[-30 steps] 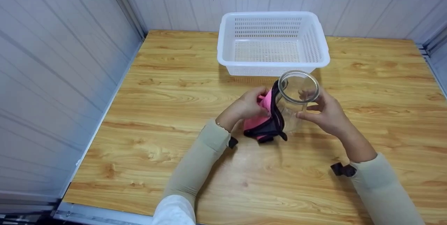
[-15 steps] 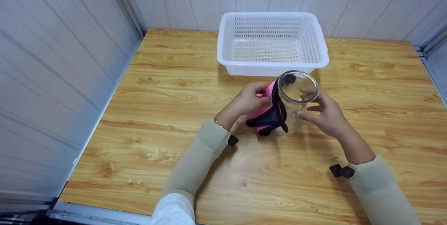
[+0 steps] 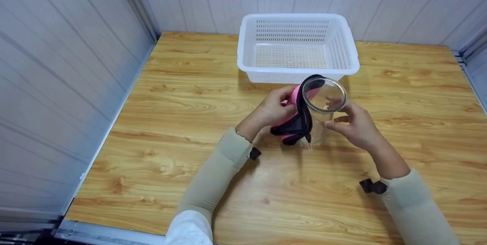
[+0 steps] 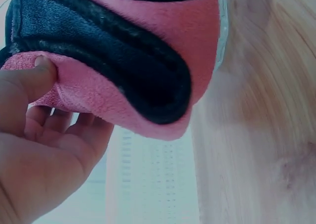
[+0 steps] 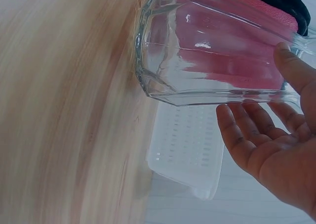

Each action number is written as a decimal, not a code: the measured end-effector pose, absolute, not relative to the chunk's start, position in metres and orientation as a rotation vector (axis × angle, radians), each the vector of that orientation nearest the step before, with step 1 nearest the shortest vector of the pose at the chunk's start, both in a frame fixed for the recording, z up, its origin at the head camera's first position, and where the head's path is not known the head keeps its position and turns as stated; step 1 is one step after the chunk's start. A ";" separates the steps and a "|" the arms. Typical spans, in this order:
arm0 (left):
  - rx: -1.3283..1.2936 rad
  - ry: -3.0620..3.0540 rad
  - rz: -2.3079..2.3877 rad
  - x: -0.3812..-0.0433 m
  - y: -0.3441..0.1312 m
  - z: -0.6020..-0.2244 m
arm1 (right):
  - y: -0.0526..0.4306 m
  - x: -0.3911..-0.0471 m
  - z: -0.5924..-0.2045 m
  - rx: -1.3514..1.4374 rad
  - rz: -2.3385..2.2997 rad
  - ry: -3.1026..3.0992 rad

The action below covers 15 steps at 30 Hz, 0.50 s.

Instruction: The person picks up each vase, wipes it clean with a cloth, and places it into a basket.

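My left hand (image 3: 276,108) pinches a pink cloth with black trim (image 3: 293,126), thumb on one face and fingers behind. The cloth lies along the left side of a clear glass jar (image 3: 319,123), and its black edge passes by the rim at the far left. My right hand (image 3: 355,127) holds the jar from the right, thumb in front and fingers on the far side. The jar stands with its round mouth up, leaning slightly. In the right wrist view, the pink cloth shows through the jar's flat-sided glass (image 5: 202,46). The left wrist view has the cloth (image 4: 158,46) hiding most of the jar.
A white slotted plastic basket (image 3: 300,70) stands behind the jar, near the back wall (image 3: 213,1). Wood-grain table surface (image 3: 182,142) spreads around both arms. A pale panel wall (image 3: 68,66) borders the left side.
My left hand has moved slightly up and brought the cloth further round the jar's far left side, its black edge now at the rim. My right hand and the jar have barely moved.
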<state>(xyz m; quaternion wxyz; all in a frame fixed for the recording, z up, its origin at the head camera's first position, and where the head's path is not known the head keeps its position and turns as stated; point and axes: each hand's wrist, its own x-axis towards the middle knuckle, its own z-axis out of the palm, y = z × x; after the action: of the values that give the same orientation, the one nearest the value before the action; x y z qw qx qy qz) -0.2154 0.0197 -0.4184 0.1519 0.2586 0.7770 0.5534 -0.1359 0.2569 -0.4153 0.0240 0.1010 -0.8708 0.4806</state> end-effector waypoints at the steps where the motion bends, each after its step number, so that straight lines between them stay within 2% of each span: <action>1: 0.738 2.230 1.576 -0.216 0.020 -0.418 | 0.257 -0.136 -0.415 0.313 1.481 -2.699; 15: 0.768 2.404 1.244 -0.217 0.016 -0.434 | 0.256 -0.133 -0.414 0.311 1.503 -2.716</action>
<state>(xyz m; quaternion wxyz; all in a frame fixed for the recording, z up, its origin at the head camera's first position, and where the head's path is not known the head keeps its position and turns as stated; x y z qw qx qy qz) -0.2174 0.0162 -0.4337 0.1632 0.2692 0.8429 0.4363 -0.1334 0.2562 -0.4140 0.0110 0.0998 -0.8705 0.4819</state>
